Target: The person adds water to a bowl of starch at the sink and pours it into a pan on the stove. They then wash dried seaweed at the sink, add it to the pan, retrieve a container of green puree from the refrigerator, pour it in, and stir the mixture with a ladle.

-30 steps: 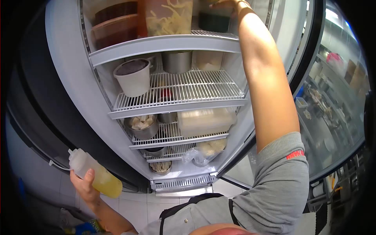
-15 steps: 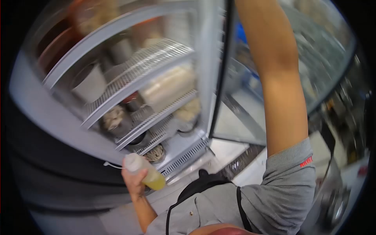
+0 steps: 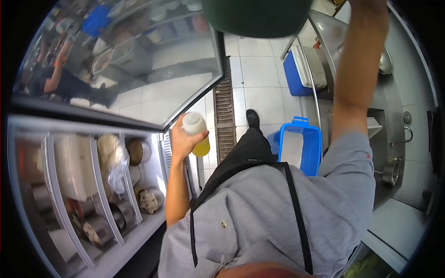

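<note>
My left hand [image 3: 184, 141] is wrapped around a translucent squeeze bottle [image 3: 194, 127] with yellow liquid in its lower part. It holds the bottle beside the lower corner of the open glass door [image 3: 162, 83] of an upright fridge. My right forearm [image 3: 359, 65] reaches up past the top edge of the view, so the right hand is out of sight. To the left of that forearm, a dark green rounded container [image 3: 257, 21] shows at the top; what supports it is hidden.
Fridge shelves [image 3: 104, 185] at left hold tubs, a plastic bag [image 3: 118, 173] and metal containers. A blue bin [image 3: 317, 148] stands on the floor by the steel sink [image 3: 378, 171]. Farther off is a blue cooler [image 3: 294, 74]. A drain grate [image 3: 225, 106] crosses the tiles.
My view has swung from the fridge shelves toward the floor and sink. The dark green container has come into view at the top. The bottle stays in my left hand.
</note>
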`<state>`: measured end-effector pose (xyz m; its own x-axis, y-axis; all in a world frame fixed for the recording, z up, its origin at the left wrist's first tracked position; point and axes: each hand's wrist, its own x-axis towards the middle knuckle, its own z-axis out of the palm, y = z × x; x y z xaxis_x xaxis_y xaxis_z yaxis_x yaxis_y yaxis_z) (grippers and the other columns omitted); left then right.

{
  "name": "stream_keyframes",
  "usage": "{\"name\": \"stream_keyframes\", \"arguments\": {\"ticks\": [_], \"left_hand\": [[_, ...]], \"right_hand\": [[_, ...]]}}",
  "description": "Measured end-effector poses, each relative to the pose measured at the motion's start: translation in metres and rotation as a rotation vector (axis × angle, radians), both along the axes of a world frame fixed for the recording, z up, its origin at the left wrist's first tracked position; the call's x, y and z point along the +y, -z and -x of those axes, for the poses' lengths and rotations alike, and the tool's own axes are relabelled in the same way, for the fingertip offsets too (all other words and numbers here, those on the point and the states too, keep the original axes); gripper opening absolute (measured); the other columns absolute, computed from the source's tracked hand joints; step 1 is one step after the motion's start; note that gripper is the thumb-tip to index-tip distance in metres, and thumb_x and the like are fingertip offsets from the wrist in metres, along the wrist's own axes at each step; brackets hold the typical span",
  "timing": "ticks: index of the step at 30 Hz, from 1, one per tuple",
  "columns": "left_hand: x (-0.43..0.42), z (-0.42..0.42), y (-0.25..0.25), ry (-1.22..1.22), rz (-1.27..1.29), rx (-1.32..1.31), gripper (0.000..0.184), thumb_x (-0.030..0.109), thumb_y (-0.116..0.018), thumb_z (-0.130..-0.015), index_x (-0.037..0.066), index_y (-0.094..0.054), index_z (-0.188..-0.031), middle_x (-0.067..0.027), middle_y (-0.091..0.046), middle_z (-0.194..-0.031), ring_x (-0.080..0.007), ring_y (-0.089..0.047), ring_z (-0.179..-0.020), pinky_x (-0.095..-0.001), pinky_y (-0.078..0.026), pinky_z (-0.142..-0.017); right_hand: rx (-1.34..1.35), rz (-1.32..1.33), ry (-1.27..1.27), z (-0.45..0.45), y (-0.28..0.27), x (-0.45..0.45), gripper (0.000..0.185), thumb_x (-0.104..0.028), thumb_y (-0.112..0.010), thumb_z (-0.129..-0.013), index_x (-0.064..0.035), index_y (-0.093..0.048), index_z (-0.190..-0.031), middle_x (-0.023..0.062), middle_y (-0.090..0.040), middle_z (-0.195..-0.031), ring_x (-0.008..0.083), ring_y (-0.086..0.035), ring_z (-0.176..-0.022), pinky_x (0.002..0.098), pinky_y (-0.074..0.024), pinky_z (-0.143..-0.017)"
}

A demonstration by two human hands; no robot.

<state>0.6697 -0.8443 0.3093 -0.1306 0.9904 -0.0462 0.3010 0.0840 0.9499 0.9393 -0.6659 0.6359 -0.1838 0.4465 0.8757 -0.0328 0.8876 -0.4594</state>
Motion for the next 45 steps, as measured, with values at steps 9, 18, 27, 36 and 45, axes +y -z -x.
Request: {"name": "stream_keyframes", "arguments": {"ticks": [9,18,27,36,45], "left_hand": [[0.412,-0.164,0.002,-0.140,-0.084,-0.512,0.104,0.010,-0.078,-0.067,-0.004,-0.012,-0.146,-0.0163,-0.058,-0.111,-0.0226,-0.059,-0.095,-0.0315,-0.048,-0.085],[0.526,-0.086,0.015,-1.372,-0.584,0.032,0.076,0.015,-0.081,-0.062,-0.009,-0.040,-0.121,-0.0188,-0.063,-0.099,-0.0297,-0.064,-0.087,-0.0400,-0.050,-0.081],[0.438,-0.167,0.028,-1.458,-0.205,0.212,0.115,0.020,-0.082,-0.070,-0.005,0.000,-0.147,-0.0282,-0.029,-0.145,-0.0335,-0.044,-0.124,-0.0378,-0.035,-0.106],[0.350,-0.229,0.063,-1.674,0.435,0.845,0.093,0.016,-0.079,-0.067,0.004,-0.028,-0.144,-0.0188,-0.046,-0.136,-0.0303,-0.054,-0.114,-0.0425,-0.046,-0.093],[0.761,-0.191,0.033,-1.210,-0.165,0.336,0.066,0.008,-0.081,-0.066,0.004,-0.051,-0.125,-0.0145,-0.054,-0.117,-0.0281,-0.056,-0.101,-0.0397,-0.049,-0.089]], "right_hand": [[-0.444,0.169,0.640,-0.229,0.107,0.190,0.056,-0.014,-0.086,-0.057,-0.0016,-0.052,-0.100,0.0121,-0.059,-0.111,0.0214,-0.057,-0.101,0.0316,-0.0451,-0.088],[-0.547,0.096,0.742,-0.289,0.128,0.378,0.056,-0.019,-0.089,-0.051,-0.0035,-0.047,-0.085,0.0246,-0.056,-0.117,0.0378,-0.054,-0.113,0.0385,-0.0425,-0.094],[-0.377,0.163,0.571,-0.229,0.148,0.560,0.061,-0.031,-0.091,-0.054,-0.0016,-0.048,-0.087,0.0209,-0.058,-0.113,0.0298,-0.058,-0.101,0.0344,-0.0453,-0.090],[-0.326,0.229,0.419,-0.232,0.185,0.717,0.062,-0.030,-0.091,-0.049,-0.0026,-0.049,-0.085,0.0254,-0.056,-0.120,0.0318,-0.058,-0.107,0.0360,-0.0454,-0.092],[-0.343,0.310,0.610,-0.311,0.226,0.890,0.059,-0.020,-0.090,-0.051,-0.0057,-0.046,-0.087,0.0255,-0.052,-0.124,0.0365,-0.056,-0.108,0.0388,-0.0464,-0.090]]}}
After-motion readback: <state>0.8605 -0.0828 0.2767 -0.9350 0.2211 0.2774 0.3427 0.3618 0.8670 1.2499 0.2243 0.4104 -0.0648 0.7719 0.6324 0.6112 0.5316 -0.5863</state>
